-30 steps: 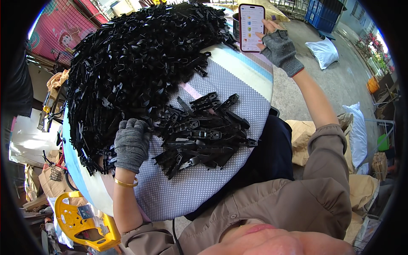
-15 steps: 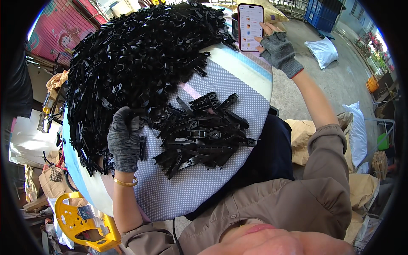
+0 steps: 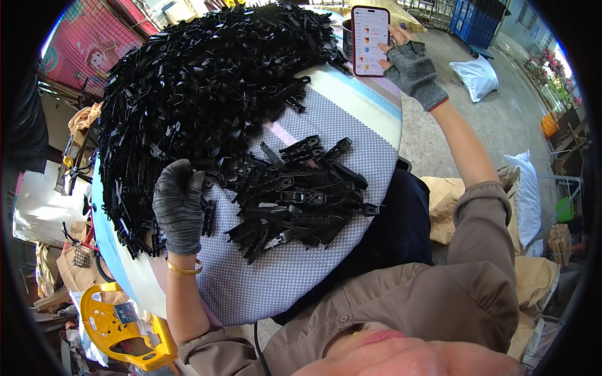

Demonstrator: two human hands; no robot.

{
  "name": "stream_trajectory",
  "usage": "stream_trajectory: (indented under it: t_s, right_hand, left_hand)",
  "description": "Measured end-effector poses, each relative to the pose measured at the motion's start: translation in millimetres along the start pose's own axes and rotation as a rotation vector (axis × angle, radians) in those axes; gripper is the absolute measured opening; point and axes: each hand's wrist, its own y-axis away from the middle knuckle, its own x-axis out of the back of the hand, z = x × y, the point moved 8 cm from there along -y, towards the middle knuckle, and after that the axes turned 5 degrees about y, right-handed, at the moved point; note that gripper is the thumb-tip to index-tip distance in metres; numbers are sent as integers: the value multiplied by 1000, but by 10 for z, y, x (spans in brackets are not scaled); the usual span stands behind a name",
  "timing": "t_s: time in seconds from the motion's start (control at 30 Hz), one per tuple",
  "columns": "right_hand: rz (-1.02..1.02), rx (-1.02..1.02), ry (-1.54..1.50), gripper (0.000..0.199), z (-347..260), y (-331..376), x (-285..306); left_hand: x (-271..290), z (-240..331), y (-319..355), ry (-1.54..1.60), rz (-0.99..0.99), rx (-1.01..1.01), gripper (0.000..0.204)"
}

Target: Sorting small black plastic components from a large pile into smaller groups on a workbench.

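Note:
A phone (image 3: 370, 41) with a lit screen stands upright at the table's far right edge, against a dark round container (image 3: 347, 39). My right hand (image 3: 411, 69), in a grey fingerless glove, is at the phone's right side, fingers apart, tips at the screen's edge. My left hand (image 3: 179, 207), in a grey glove, rests by the near edge of a big heap of black plastic clips (image 3: 200, 81). Its fingers are curled together; whatever they hold, if anything, is hidden. To its right lies a smaller pile of long black clips (image 3: 301, 200).
A patterned cloth (image 3: 351, 119) covers the round table. At the lower left is a yellow plastic chair (image 3: 94, 319). White sacks (image 3: 476, 78) and brown paper bags (image 3: 442, 207) lie on the ground to the right. A blue bin (image 3: 476, 22) stands farther back.
My right hand has drawn back slightly to the right, off the screen's middle, and the list on the screen has shifted. My left hand has moved a little left.

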Motion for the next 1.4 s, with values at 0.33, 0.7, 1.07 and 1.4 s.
stream_trajectory:
  t_s: [0.33, 0.7, 1.07, 1.4]
  right_hand:
    - [-279, 130, -619, 19, -1342, -505, 364]
    - [-618, 220, -447, 25, -2211, -855, -111]
    - [-587, 57, -940, 18, -2247, -1108, 71]
    - [-899, -364, -1741, 17, -2645, -993, 334]
  left_hand:
    - [-18, -301, 94, 418, -86, 152, 16]
    - [-413, -86, 139, -598, -502, -56, 31]
    - [-309, -330, 140, 428, -257, 326, 26]
    - [-557, -98, 266, 604, -456, 401, 34]
